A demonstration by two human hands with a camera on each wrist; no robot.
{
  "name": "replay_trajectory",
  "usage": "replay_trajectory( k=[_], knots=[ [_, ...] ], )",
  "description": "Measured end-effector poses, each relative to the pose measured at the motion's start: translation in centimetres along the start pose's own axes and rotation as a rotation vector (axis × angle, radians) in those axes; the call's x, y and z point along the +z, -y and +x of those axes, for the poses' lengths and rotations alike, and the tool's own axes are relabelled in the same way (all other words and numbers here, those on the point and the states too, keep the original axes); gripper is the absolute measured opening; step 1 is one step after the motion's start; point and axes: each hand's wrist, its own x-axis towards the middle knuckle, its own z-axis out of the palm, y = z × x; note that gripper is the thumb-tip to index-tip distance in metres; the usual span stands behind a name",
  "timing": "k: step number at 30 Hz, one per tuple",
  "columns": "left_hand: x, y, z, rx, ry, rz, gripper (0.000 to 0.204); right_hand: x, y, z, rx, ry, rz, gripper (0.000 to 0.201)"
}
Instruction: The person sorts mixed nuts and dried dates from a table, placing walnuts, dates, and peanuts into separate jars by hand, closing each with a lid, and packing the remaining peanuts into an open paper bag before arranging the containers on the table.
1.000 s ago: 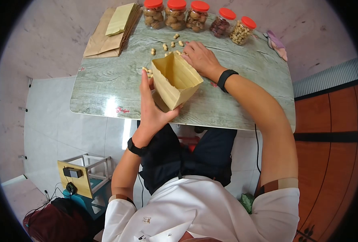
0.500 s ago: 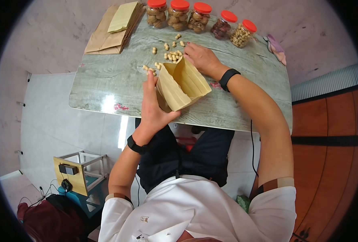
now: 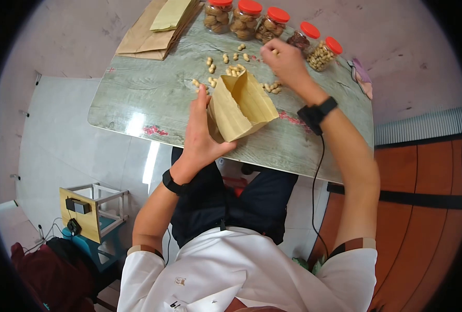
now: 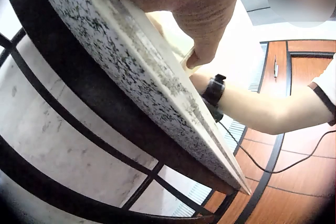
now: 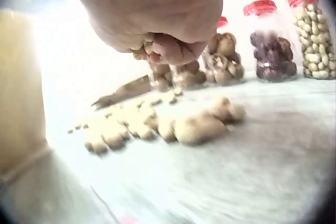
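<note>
A yellow-brown paper bag (image 3: 228, 112) stands open-mouthed near the table's front edge. My left hand (image 3: 202, 134) holds its left side, thumb at the near corner and fingers along the far side. My right hand (image 3: 287, 63) is raised above the table, right of the bag, with its fingers curled round peanuts (image 5: 143, 51) that peek out in the right wrist view. Loose peanuts (image 3: 211, 68) lie scattered behind and left of the bag. Another row of peanuts (image 5: 197, 128) lies below the right hand.
Red-lidded jars stand along the back: walnuts (image 3: 243, 28), dark red dried fruit (image 3: 297, 39) and peanuts (image 3: 320, 56). Folded paper bags (image 3: 143, 39) lie at the back left, a pink-purple cloth (image 3: 362, 78) at the right edge. A cable (image 3: 319, 166) hangs from the right wristband.
My right hand has lifted off the table and moved right, its fingers now curled round peanuts. More peanuts show right of the bag. The left hand keeps hold of the bag.
</note>
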Motion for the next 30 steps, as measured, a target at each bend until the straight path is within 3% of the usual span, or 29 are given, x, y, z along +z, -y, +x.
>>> replay_trajectory(
  k=[2,3,5,6,8,11,14,21,22,24,26,28,30],
  knots=[
    [0.0,-0.2,0.0,-0.016,-0.002,-0.012,0.136,-3.7,5.4,0.8,0.246,0.130,0.247,0.025],
    [0.1,-0.2,0.1,-0.021,0.006,-0.027,0.135,-4.9,7.4,0.9,0.244,0.138,0.246,0.025],
    [0.1,0.0,0.2,-0.006,0.001,-0.027,0.134,-6.4,11.0,0.8,0.088,0.319,0.224,0.023],
    [0.1,0.0,0.2,0.013,0.002,-0.024,0.133,-6.6,12.2,0.7,0.090,0.321,0.225,0.023],
    [0.2,0.0,0.1,0.009,-0.001,-0.022,0.133,-6.2,14.2,0.3,-0.161,0.413,0.039,0.023],
    [0.3,0.0,0.0,0.010,-0.013,-0.028,0.133,-5.3,15.4,-0.5,-0.203,0.540,-0.186,0.020],
    [0.4,0.2,-0.1,0.006,-0.021,-0.041,0.133,-5.0,15.5,-1.0,-0.202,0.550,-0.224,0.021],
    [0.1,0.0,0.0,-0.002,0.004,-0.042,0.133,-5.8,16.2,-0.5,-0.152,0.534,-0.122,0.023],
    [0.1,0.1,0.0,-0.001,0.004,-0.044,0.133,-6.5,16.2,-0.1,-0.237,0.460,-0.149,0.025],
    [0.1,0.2,-0.2,-0.038,0.019,-0.122,0.134,-7.6,14.6,0.2,-0.317,0.387,-0.182,0.028],
    [-0.3,0.0,-0.2,-0.072,0.030,-0.143,0.135,-8.1,9.0,0.7,0.047,0.241,-0.243,0.040],
    [-0.8,-0.2,-0.6,-0.118,0.046,-0.134,0.137,-6.2,1.3,-1.5,0.088,0.251,-0.421,0.064],
    [-0.9,0.2,-1.1,-0.087,0.042,-0.128,0.137,-4.4,-2.1,-4.7,0.173,0.331,-0.541,0.073]
  ],
)
